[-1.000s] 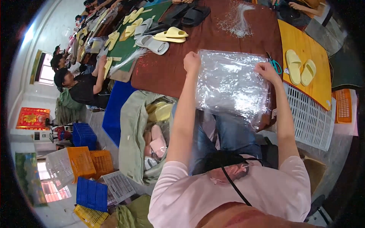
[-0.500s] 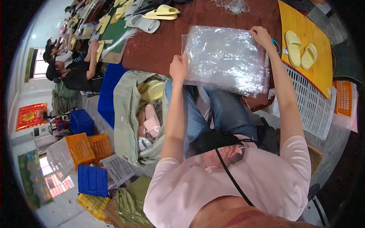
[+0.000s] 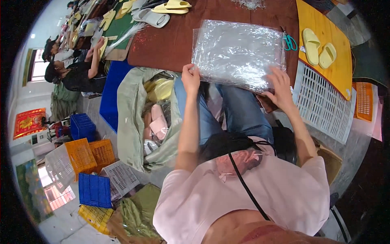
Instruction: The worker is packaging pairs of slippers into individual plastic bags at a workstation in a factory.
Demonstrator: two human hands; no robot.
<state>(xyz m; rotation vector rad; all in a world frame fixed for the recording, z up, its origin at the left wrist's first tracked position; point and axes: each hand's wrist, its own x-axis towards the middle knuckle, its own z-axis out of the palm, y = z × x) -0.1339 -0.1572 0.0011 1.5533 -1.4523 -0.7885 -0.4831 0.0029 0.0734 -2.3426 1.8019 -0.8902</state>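
Observation:
A stack of clear plastic bags [image 3: 237,52] lies on the brown table [image 3: 170,40] in front of me. My left hand [image 3: 190,77] grips the stack's near left corner at the table edge. My right hand [image 3: 279,83] rests with spread fingers on the stack's near right edge, touching the plastic. Teal-handled scissors [image 3: 289,41] lie just right of the bags.
A pale yellow pair of slippers [image 3: 319,48] sits on an orange board [image 3: 325,36] at right, beside a white crate [image 3: 323,99]. A green sack [image 3: 136,118] holding pink and yellow slippers [image 3: 158,118] stands at my left. More slippers [image 3: 162,12] lie farther up the table. Other people [image 3: 77,73] work at left.
Both hands slid back from the far corners of the plastic stack to its near edge, and the stack has come toward me.

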